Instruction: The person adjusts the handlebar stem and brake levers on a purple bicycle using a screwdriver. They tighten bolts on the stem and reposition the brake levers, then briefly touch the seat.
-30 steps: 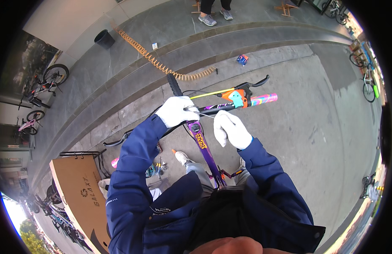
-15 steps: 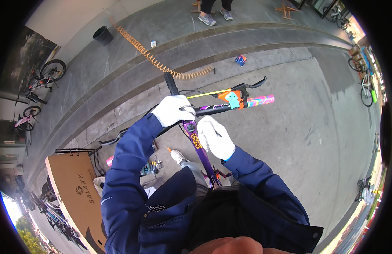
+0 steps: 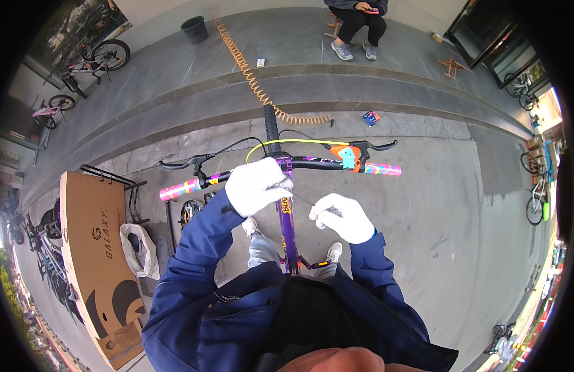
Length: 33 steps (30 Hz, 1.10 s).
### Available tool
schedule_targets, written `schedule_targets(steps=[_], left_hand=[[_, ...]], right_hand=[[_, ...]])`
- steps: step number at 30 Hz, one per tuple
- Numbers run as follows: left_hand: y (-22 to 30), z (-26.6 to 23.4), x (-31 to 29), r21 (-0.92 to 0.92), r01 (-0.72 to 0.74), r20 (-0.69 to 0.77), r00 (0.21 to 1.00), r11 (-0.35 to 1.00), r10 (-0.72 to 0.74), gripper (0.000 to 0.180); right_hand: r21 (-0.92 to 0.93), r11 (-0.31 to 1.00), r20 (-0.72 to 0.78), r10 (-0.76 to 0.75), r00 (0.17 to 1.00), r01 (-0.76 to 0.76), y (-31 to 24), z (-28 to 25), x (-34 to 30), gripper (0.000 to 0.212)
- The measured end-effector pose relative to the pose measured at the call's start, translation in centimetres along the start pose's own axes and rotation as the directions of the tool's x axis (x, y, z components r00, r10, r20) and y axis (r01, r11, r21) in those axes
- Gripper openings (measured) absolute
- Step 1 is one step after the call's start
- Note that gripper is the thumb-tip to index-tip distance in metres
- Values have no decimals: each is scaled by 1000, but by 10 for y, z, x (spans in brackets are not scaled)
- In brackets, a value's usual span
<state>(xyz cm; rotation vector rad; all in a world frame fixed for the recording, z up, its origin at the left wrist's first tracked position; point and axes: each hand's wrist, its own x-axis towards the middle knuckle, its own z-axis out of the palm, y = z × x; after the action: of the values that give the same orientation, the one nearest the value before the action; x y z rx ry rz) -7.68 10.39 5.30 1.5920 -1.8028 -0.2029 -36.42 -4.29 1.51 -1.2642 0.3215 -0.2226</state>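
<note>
Purple bike frame (image 3: 287,229) stands dead centre, stem at 12 o'clock from me. Left hand (image 3: 257,185) is clamped around the stem area under the handlebar (image 3: 312,163); right hand (image 3: 341,217) pinches a thin cable (image 3: 301,198). I'd keep that cable taut and the bars steady.

One small purple-framed bicycle (image 3: 286,214) stands at centre, with two pink patterned handlebar grips, one at nine o'clock (image 3: 178,189), one at three (image 3: 381,168). Two white-gloved hands: left (image 3: 257,185), right (image 3: 341,216). One orange coiled hose (image 3: 257,87) at twelve o'clock. One black bucket (image 3: 194,29) at eleven. One brown cardboard box (image 3: 95,248) at eight.
</note>
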Motion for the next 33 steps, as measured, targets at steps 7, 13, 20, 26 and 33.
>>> schedule_targets(steps=[7,13,20,26,33], left_hand=[[54,86,-106,-52,360,56,932,932,-357,25],[48,41,-172,-155,649,-353,668,745,-655,19],[-46,-76,-171,424,625,-696,688,655,-206,15],[-87,-79,-151,441,800,-598,600,406,-532,41],[-84,-72,-153,405,839,-592,543,363,-595,51]], right_hand=[[-706,706,104,21,994,59,42,38,-14,26],[-734,679,-321,-360,876,10,30,-9,-27,27],[-970,-101,-118,-598,792,-222,-35,-130,-4,68],[-897,-358,-86,-438,895,-261,-31,-151,39,39],[-893,-429,12,-321,947,-134,-43,-159,40,27]])
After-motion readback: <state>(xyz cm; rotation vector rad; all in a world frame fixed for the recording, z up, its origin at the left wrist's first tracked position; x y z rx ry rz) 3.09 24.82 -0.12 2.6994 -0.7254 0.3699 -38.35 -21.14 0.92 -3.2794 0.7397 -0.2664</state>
